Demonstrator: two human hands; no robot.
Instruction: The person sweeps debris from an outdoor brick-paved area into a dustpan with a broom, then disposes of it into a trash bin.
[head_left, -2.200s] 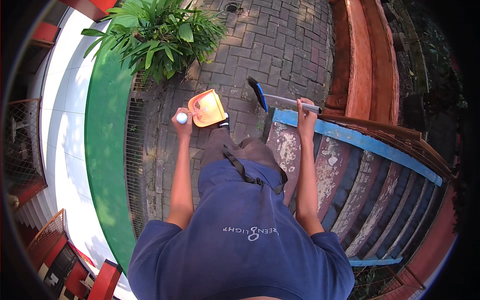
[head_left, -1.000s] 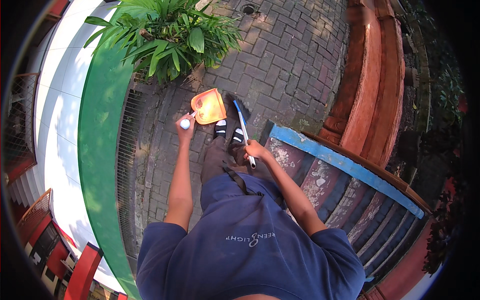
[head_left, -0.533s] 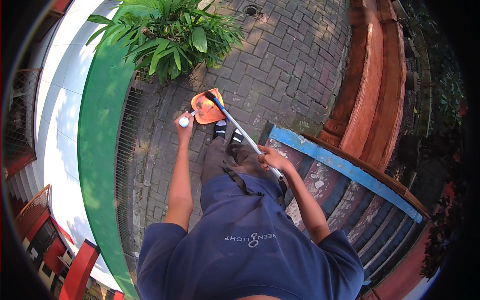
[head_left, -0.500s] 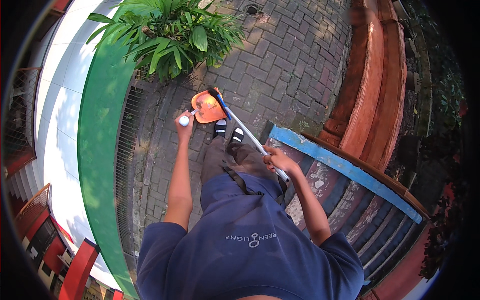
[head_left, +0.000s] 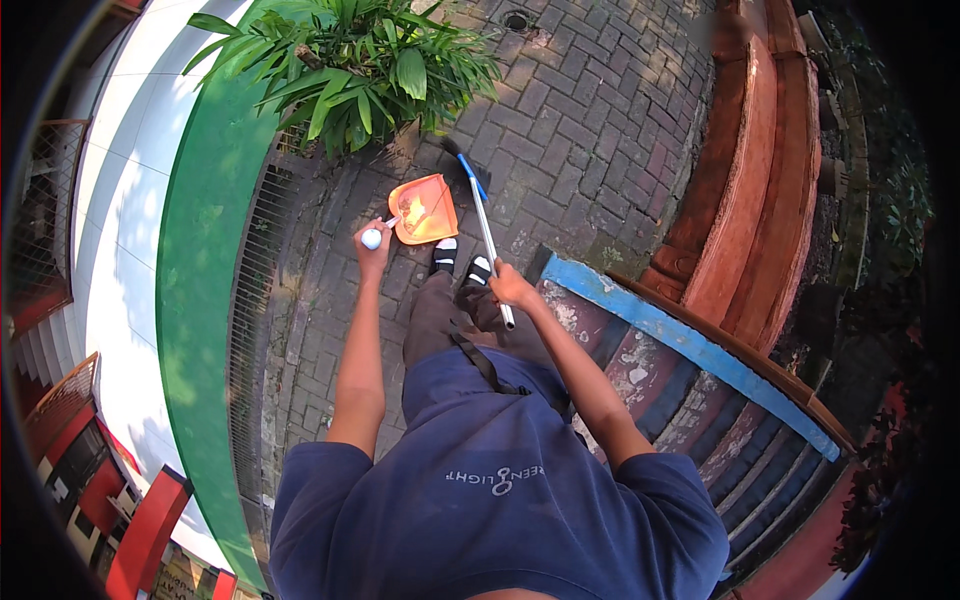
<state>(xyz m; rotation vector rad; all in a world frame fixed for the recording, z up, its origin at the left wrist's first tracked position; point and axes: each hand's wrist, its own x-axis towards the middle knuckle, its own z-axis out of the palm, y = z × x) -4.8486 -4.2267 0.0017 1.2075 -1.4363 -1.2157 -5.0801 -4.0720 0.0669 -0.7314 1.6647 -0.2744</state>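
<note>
Two sweeping tools are in use in the head view, the only one to go by. The fingers of the left hand point(head_left: 374, 262) are curled around the handle point(head_left: 391, 222) of an orange dustpan point(head_left: 441, 230), just below its white knob point(head_left: 371, 239); the pan lies just ahead and to the right of those fingers, its broad edge facing right, close to the person's feet point(head_left: 445, 257). The fingers of the right hand point(head_left: 512, 287) are wrapped around a broom point(head_left: 482, 214), whose blue head point(head_left: 466, 166) is well ahead and slightly left of them, past the pan's broad edge and apparently apart from it. Some patchy marks inside the pan suggest part of the gathering is done, though glare leaves litter and light hard to separate. Ahead of both sets of fingers, whether any sweepings remain on the paving point(head_left: 590, 150) is too small to tell. The sweeping therefore looks partway along: emptying the pan and putting both tools away appear to be left.
</note>
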